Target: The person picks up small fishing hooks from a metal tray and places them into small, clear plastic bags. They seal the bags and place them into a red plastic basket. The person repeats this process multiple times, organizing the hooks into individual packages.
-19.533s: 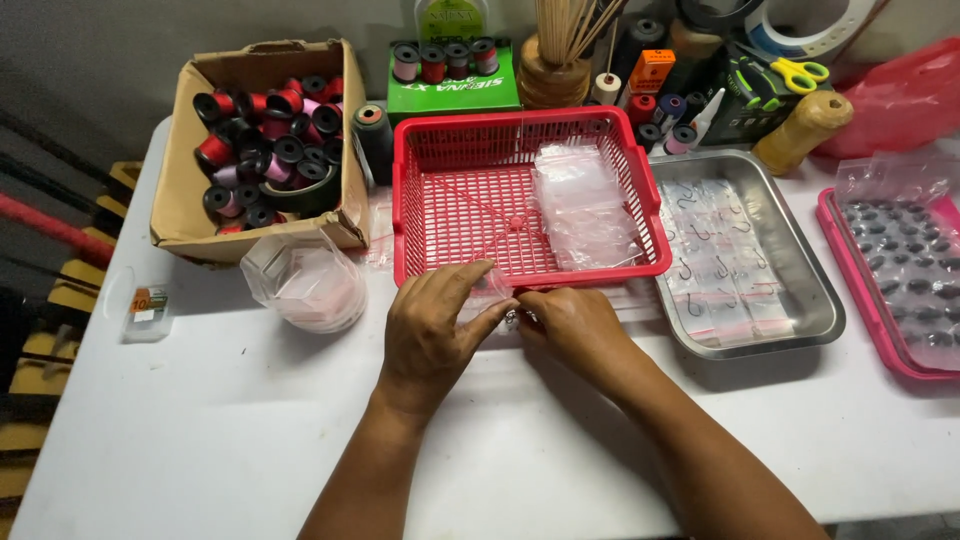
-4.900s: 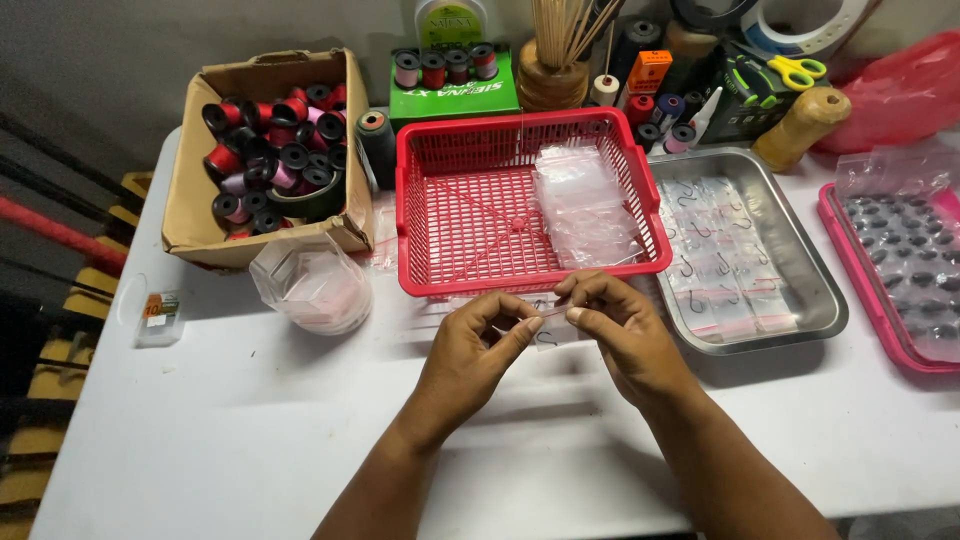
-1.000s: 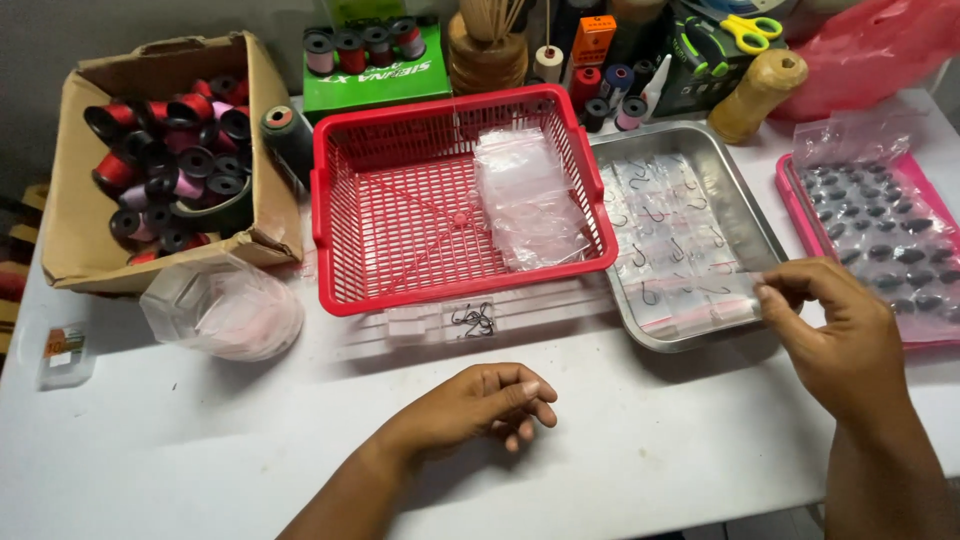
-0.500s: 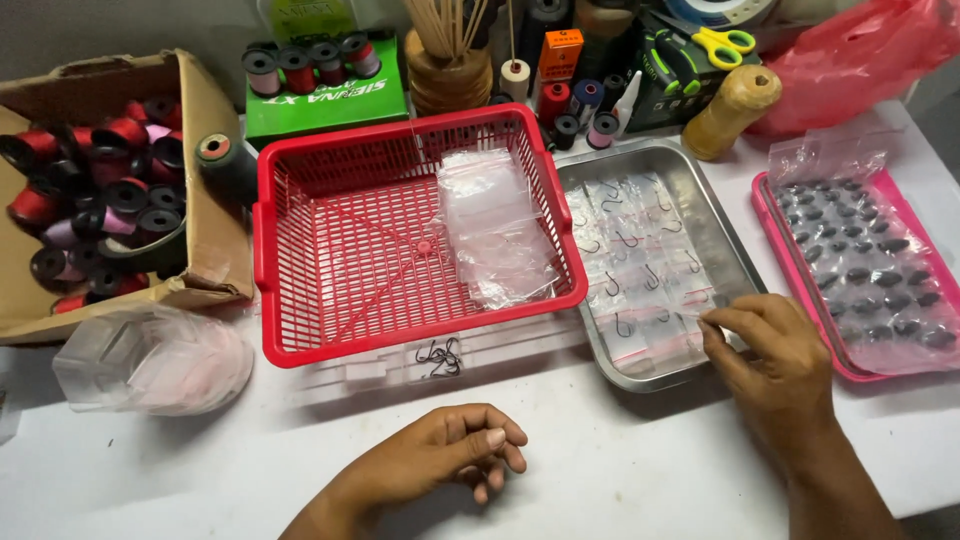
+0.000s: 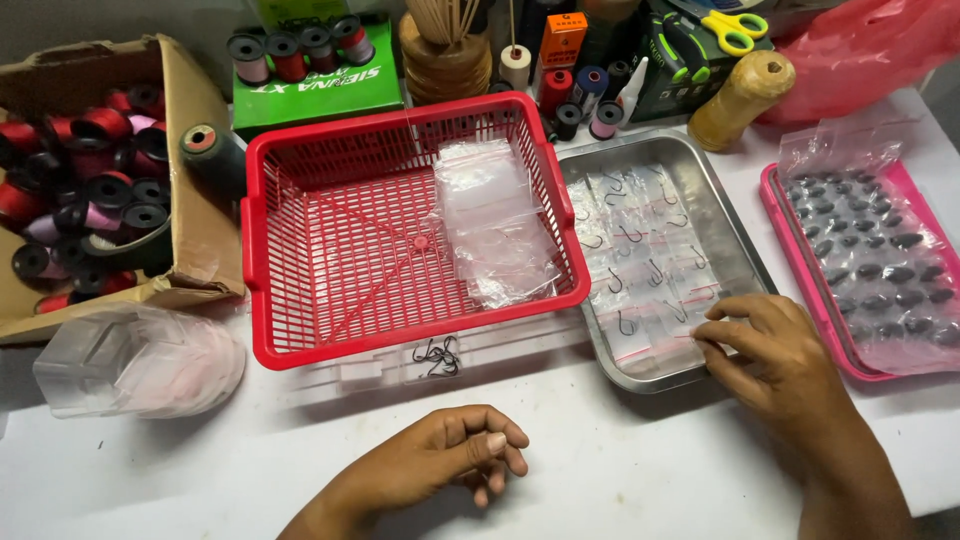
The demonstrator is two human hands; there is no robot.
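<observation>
Right hand point(image 5: 775, 345) lowered onto bagged hooks point(image 5: 650, 300) – fingers flat

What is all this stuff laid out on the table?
basket: one, red, centre, holding clear bags
steel tray: one, silver, right of basket, with bagged hooks
loose hooks: small pile, dark, in front of basket
cardboard box: one, brown, left, full of thread spools
pink tray: one, far right
scissors: one, yellow, rear
left hand: curled, empty, on table
right hand: fingers on bag in steel tray
</observation>
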